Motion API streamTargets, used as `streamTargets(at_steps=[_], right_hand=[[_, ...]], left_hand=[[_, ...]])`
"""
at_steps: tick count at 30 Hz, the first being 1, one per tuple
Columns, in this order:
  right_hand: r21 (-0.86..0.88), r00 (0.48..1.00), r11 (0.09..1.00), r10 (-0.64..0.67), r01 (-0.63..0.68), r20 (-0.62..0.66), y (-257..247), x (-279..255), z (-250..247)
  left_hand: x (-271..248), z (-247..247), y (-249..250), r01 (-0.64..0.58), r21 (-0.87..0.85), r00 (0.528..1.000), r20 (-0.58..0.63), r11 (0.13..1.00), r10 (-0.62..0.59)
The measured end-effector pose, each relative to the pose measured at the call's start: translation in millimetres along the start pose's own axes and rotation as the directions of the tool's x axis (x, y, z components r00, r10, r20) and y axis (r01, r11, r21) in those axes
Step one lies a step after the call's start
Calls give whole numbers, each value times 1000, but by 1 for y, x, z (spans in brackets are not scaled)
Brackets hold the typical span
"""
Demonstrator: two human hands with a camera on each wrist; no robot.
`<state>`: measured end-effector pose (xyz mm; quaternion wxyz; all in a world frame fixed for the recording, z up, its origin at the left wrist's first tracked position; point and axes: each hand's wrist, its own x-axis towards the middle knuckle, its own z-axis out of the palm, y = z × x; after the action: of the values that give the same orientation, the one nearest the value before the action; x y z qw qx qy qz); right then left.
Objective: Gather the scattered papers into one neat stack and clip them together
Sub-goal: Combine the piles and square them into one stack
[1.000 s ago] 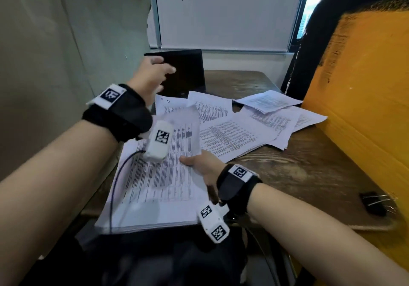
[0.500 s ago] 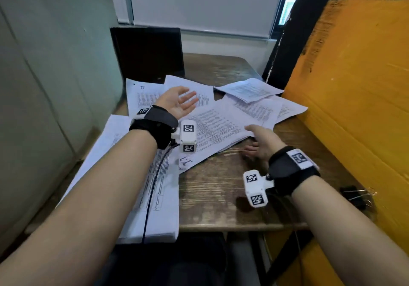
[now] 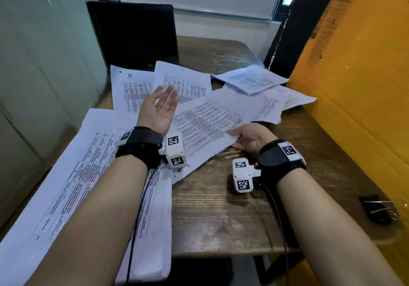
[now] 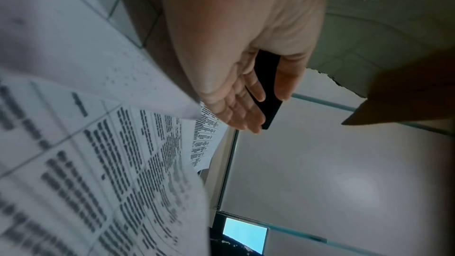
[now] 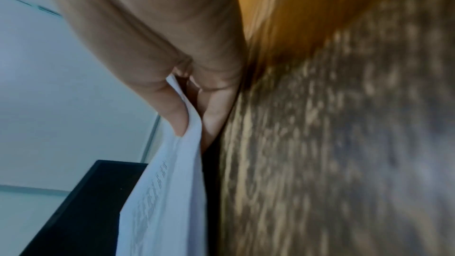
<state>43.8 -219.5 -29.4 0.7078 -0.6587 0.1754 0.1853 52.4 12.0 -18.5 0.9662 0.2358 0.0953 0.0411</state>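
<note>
Right hand [image 3: 251, 138] now pinches the near edge of the middle printed sheet [image 3: 212, 121] on the wooden table [image 3: 221, 208]; 0.5 s ago it only reached. Left hand [image 3: 158, 108] spread above, palm up. Gathered stack [image 3: 93, 175] left, binder clip [image 3: 376, 208] unused.

White papers [image 3: 205, 119] showing black printed text, lying on brown grained table [image 3: 221, 215]; black binder clip [image 3: 376, 208]; orange cardboard [image 3: 358, 75].

The left hand [image 3: 158, 107] was held palm up, fingers [image 4: 236, 112] straight and loosely spread, holding nothing. The right hand [image 3: 251, 138] lay low, palm down, thumb [image 5: 169, 108] above and fingers beneath a pinched paper edge. Both forearms reached forward, black wrist straps on.
</note>
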Motion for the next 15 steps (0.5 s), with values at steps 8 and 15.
streamTargets(at_steps=[8, 15], right_hand=[[442, 936, 859, -336, 257, 108, -24, -18, -53], [463, 967, 874, -227, 148, 118, -12, -12, -70]], left_hand=[[8, -5, 7, -36, 138, 999, 37, 990, 31], [5, -3, -3, 182, 478, 969, 64, 859, -241]])
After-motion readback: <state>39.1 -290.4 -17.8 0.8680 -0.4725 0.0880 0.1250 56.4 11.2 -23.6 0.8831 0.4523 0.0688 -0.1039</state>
